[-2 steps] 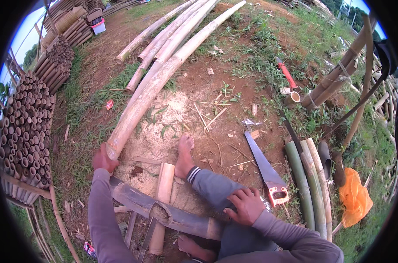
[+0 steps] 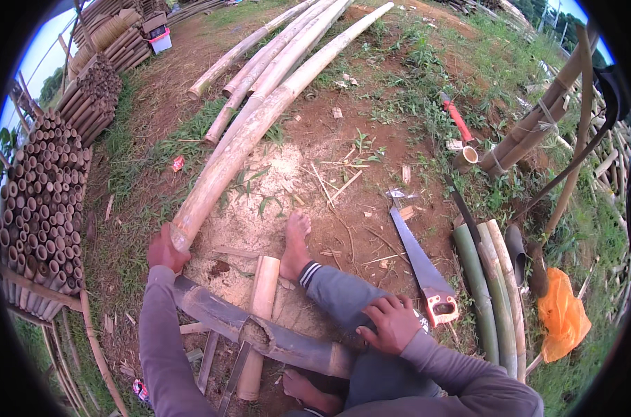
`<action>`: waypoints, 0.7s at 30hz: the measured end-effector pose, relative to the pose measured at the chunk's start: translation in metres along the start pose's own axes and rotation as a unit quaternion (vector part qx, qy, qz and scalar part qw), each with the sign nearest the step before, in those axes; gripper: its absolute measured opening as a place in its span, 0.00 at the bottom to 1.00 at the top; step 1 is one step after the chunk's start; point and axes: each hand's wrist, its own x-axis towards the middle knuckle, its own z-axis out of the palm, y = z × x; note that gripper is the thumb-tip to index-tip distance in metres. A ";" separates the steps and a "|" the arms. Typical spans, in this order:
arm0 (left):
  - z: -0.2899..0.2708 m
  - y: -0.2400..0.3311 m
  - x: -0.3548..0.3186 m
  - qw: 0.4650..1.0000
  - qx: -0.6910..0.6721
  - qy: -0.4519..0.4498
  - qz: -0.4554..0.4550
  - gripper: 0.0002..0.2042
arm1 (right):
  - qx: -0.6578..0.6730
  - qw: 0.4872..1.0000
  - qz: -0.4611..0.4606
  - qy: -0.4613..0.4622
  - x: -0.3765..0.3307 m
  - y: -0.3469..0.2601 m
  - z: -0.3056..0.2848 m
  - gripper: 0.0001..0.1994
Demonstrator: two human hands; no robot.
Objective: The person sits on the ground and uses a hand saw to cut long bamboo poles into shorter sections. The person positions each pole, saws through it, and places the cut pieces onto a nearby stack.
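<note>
My left hand (image 2: 167, 249) is wrapped round the near end of a long pale bamboo pole (image 2: 253, 139), which runs away toward the top of the view. Part of its fingers is hidden behind the pole. My right hand (image 2: 394, 322) rests on my trouser leg near the knee, fingers spread, holding nothing. Below the pole lies a dark, notched bamboo piece (image 2: 294, 347), across a shorter pale bamboo length (image 2: 262, 292). A hand saw (image 2: 421, 257) with an orange and white handle lies on the ground to the right of my right hand.
Several more bamboo poles (image 2: 249, 45) lie at the far side. Cut bamboo lengths (image 2: 476, 299) and an orange bag (image 2: 564, 316) are at the right. A red-handled tool (image 2: 457, 119) lies farther off. Stacked bamboo (image 2: 41, 201) stands at the left. Sawdust (image 2: 277, 170) covers the soil.
The whole view has shifted very slightly. My hands, the pole and the saw keep the same places relative to each other.
</note>
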 end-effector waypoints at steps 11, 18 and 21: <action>-0.144 -0.082 -0.303 0.997 -0.006 -0.037 -0.064 0.49 | -0.051 0.999 -0.001 0.005 0.014 -0.006 0.012 0.24; -0.230 -0.212 -0.641 0.934 0.219 -0.024 -0.281 0.50 | 0.696 0.697 0.164 -0.052 0.142 -0.141 0.049 0.46; -0.272 -0.250 -0.788 0.856 0.316 0.016 -0.409 0.49 | 0.895 0.416 0.161 -0.020 0.180 -0.213 0.042 0.50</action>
